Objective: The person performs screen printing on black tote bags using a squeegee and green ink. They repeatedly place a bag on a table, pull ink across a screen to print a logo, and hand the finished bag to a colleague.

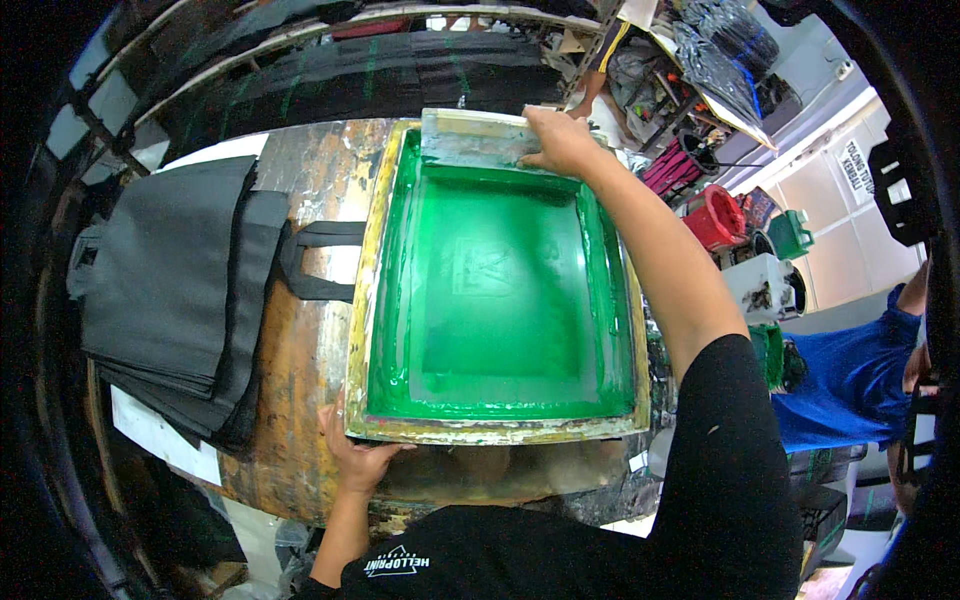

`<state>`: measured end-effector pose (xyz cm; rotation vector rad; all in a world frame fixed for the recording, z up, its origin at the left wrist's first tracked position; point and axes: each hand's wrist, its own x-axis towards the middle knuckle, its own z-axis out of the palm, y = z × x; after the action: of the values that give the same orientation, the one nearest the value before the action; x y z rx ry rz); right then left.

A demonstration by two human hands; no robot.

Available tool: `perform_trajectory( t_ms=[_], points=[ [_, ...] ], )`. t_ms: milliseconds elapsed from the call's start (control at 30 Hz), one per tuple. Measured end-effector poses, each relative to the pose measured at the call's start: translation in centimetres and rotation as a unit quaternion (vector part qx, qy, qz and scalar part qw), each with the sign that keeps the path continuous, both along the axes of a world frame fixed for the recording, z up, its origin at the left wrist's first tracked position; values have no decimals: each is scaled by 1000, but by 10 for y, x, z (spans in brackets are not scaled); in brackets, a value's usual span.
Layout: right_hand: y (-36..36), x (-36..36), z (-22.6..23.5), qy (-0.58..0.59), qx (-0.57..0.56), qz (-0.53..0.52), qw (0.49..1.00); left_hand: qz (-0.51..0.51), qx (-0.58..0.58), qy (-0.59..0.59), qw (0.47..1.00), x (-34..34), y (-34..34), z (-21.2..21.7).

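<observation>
A screen-printing frame (500,432) lies on the wooden table, its mesh (500,300) coated with wet green ink and a faint square design showing in the middle. My right hand (562,143) reaches across to the far end and grips a wide squeegee (465,142), tilted against the mesh inside the far edge. At the near left corner, my left hand (357,452) is closed on the frame, its thumb along the near edge. Black bag handles (325,290) stick out from under the frame's left side. What else lies beneath it is hidden.
Left of the frame rests a stack of black fabric bags (165,280) on the paint-stained table (300,370). To the right are a red bucket (713,217), a green jug (792,234) and a person in blue (850,380). Dark racks (430,70) stand beyond the table.
</observation>
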<state>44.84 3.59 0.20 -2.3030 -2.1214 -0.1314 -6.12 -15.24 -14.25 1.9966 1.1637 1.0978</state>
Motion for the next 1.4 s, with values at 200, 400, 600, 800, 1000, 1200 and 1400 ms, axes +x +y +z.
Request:
perform_trajectory(
  t_ms=[200,400,600,800,1000,1200,1400],
  points=[
    [-120,-68,36,17,16,18,1000,21,21,2,1000,4,-1,-3],
    [-271,-152,46,51,-26,5,998,23,12,17,1000,3,1,-6],
    [-323,-188,30,26,14,-11,1000,17,-18,-39,999,6,2,-9],
    [-320,-193,21,12,30,-20,999,4,-50,-49,998,6,2,-9],
    [-265,-157,-4,-38,113,11,993,8,-62,-42,997,-1,2,-15],
    [-183,-95,-19,-32,134,36,990,14,-26,-40,999,3,-4,-7],
    [-90,-31,-29,-38,148,91,984,-9,-28,20,999,-1,-3,5]
  ],
)
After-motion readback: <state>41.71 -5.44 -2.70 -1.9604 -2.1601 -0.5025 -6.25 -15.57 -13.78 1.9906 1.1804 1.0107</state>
